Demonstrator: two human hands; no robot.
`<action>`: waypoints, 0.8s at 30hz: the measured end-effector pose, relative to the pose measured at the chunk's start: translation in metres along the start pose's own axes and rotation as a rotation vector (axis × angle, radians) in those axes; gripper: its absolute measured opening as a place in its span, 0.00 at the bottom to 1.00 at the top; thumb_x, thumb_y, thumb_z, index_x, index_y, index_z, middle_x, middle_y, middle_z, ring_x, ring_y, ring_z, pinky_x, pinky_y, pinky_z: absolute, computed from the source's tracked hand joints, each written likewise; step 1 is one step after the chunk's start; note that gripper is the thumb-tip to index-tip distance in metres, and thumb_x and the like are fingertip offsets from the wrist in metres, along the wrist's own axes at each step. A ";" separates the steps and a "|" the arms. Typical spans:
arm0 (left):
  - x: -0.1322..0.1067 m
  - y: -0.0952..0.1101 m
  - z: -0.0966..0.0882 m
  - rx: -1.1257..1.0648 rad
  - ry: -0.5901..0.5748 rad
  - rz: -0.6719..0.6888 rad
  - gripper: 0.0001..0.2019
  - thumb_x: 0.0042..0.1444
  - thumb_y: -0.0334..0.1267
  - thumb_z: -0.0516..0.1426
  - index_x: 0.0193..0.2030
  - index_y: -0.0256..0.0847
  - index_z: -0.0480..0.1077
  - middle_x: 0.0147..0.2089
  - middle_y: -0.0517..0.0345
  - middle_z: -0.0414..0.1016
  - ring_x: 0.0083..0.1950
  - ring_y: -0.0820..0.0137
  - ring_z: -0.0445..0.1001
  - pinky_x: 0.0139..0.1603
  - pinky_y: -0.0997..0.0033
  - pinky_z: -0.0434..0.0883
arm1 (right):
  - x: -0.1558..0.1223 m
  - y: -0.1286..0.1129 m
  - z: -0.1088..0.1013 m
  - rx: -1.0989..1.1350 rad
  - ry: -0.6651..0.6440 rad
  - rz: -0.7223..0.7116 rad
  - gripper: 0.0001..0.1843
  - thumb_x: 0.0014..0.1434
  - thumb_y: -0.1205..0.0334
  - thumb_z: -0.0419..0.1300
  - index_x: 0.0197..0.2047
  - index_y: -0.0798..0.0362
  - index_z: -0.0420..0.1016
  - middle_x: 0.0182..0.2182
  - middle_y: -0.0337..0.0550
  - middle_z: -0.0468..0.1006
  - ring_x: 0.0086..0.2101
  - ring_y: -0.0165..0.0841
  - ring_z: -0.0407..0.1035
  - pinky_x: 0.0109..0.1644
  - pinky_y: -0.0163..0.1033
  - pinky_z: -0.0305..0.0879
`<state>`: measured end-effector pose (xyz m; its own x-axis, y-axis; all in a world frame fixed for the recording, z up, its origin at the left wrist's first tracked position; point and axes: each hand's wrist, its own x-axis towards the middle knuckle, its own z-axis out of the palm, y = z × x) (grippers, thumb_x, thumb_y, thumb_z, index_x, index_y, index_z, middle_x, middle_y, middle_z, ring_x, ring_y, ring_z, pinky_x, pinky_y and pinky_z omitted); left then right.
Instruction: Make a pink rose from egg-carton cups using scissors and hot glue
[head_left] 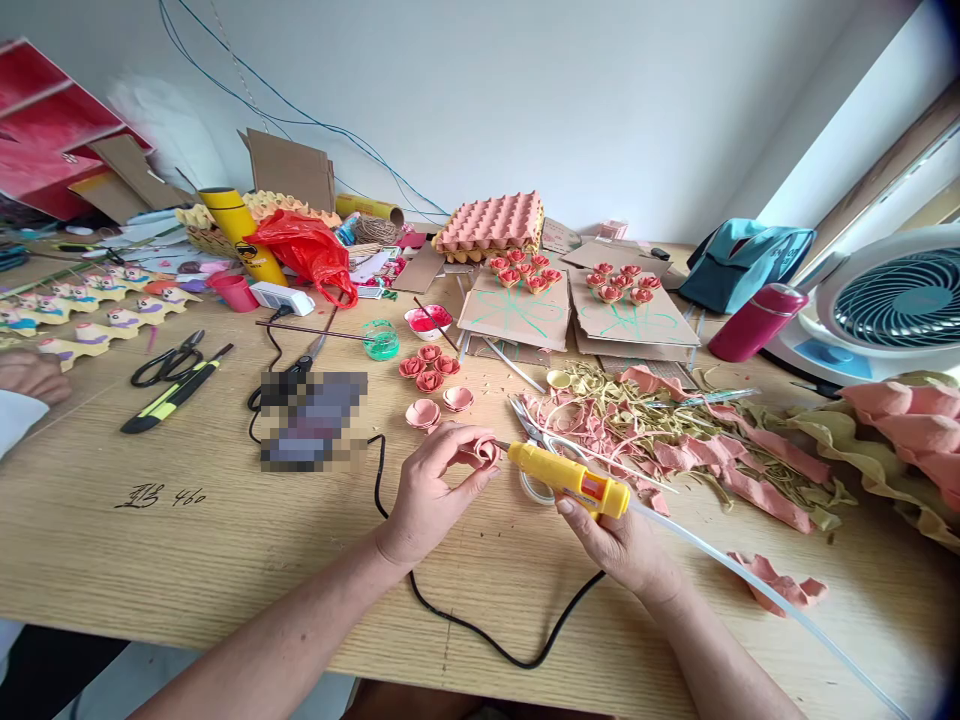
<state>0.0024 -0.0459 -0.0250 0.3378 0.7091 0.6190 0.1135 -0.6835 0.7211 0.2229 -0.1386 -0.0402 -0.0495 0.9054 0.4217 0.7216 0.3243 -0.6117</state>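
My left hand (pixel 431 490) pinches a small pink egg-carton flower (pixel 486 453) between thumb and fingers. In my right hand (pixel 626 550) is a yellow hot glue gun (pixel 551 468), its nozzle pointing left and at or very near the flower. A long clear glue stick (pixel 739 568) trails from the gun's back end, and a black cord (pixel 480 640) loops beneath my hands. Just beyond the left hand lie pink carton cups (pixel 423 413) and several pink roses (pixel 429 370). White-handled scissors (pixel 536 485) rest partly hidden behind the glue gun.
Pink and tan carton scraps (pixel 630 430) spread to the right, near a fan (pixel 892 300) and a magenta bottle (pixel 757 322). Cardboard pieces (pixel 517 315) bearing roses stand behind. A cutter knife (pixel 176 390) and black scissors (pixel 169 362) lie left, near another person's hand (pixel 34 378).
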 end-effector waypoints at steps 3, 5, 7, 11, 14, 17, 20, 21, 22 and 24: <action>0.000 0.000 0.000 -0.003 0.002 0.007 0.12 0.59 0.28 0.62 0.49 0.40 0.73 0.45 0.55 0.76 0.39 0.74 0.81 0.43 0.76 0.82 | -0.002 0.004 0.001 0.019 -0.017 0.037 0.20 0.69 0.46 0.52 0.41 0.50 0.77 0.29 0.46 0.80 0.32 0.39 0.75 0.36 0.42 0.73; 0.000 0.000 0.000 -0.006 0.005 0.014 0.12 0.59 0.28 0.62 0.49 0.39 0.73 0.45 0.55 0.76 0.39 0.75 0.81 0.43 0.77 0.82 | -0.002 0.004 0.001 0.028 -0.027 0.047 0.20 0.69 0.46 0.52 0.42 0.50 0.78 0.28 0.45 0.79 0.32 0.39 0.75 0.36 0.42 0.73; 0.000 0.000 0.000 -0.008 0.004 0.017 0.12 0.59 0.28 0.62 0.49 0.39 0.73 0.45 0.55 0.76 0.40 0.74 0.81 0.43 0.77 0.82 | -0.001 0.003 0.000 0.037 -0.032 0.048 0.20 0.69 0.46 0.52 0.42 0.50 0.78 0.27 0.44 0.79 0.30 0.38 0.74 0.37 0.42 0.73; 0.001 0.000 0.000 0.001 0.002 0.017 0.12 0.59 0.28 0.62 0.49 0.39 0.73 0.45 0.55 0.76 0.39 0.74 0.81 0.43 0.76 0.82 | 0.002 -0.001 -0.001 0.050 -0.026 0.007 0.19 0.69 0.47 0.52 0.41 0.50 0.78 0.29 0.44 0.79 0.29 0.37 0.72 0.39 0.43 0.73; 0.001 0.001 0.000 0.002 0.001 0.020 0.12 0.59 0.28 0.62 0.49 0.39 0.73 0.44 0.56 0.76 0.39 0.75 0.81 0.43 0.77 0.82 | 0.003 -0.002 -0.002 0.047 -0.016 -0.020 0.18 0.70 0.48 0.52 0.40 0.50 0.77 0.29 0.45 0.78 0.30 0.37 0.73 0.39 0.42 0.72; 0.001 0.001 0.000 0.003 -0.001 0.026 0.12 0.59 0.27 0.62 0.49 0.39 0.73 0.44 0.56 0.76 0.39 0.75 0.80 0.43 0.78 0.81 | 0.002 -0.001 -0.002 0.038 -0.014 -0.007 0.18 0.70 0.48 0.52 0.39 0.50 0.76 0.27 0.43 0.77 0.28 0.36 0.71 0.37 0.41 0.71; 0.001 0.000 0.000 0.006 -0.002 0.020 0.13 0.59 0.27 0.62 0.50 0.39 0.73 0.44 0.56 0.76 0.40 0.75 0.80 0.43 0.78 0.81 | 0.001 0.000 -0.001 0.032 -0.019 -0.004 0.18 0.70 0.48 0.52 0.39 0.50 0.76 0.26 0.42 0.76 0.28 0.36 0.71 0.36 0.41 0.70; 0.000 0.000 0.000 0.007 -0.002 0.016 0.13 0.59 0.27 0.62 0.50 0.39 0.73 0.44 0.55 0.76 0.40 0.75 0.80 0.43 0.78 0.81 | 0.001 0.000 -0.001 0.030 -0.017 -0.007 0.18 0.70 0.48 0.52 0.39 0.50 0.76 0.27 0.43 0.76 0.28 0.36 0.71 0.36 0.41 0.70; 0.000 0.000 0.000 0.009 -0.003 0.014 0.12 0.59 0.27 0.62 0.49 0.39 0.73 0.44 0.56 0.76 0.40 0.75 0.80 0.43 0.78 0.81 | 0.001 0.000 -0.001 0.027 -0.015 -0.010 0.18 0.70 0.48 0.52 0.38 0.50 0.76 0.27 0.43 0.76 0.29 0.36 0.71 0.36 0.40 0.70; 0.000 0.000 0.000 0.014 -0.005 0.019 0.12 0.59 0.27 0.62 0.49 0.39 0.73 0.44 0.56 0.76 0.40 0.75 0.80 0.43 0.78 0.81 | 0.002 -0.001 -0.001 0.019 -0.006 -0.019 0.17 0.70 0.49 0.52 0.38 0.50 0.75 0.27 0.42 0.76 0.29 0.36 0.72 0.36 0.40 0.70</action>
<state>0.0025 -0.0457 -0.0247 0.3450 0.6951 0.6308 0.1199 -0.6992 0.7048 0.2229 -0.1373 -0.0384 -0.0671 0.9004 0.4298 0.7073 0.3468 -0.6160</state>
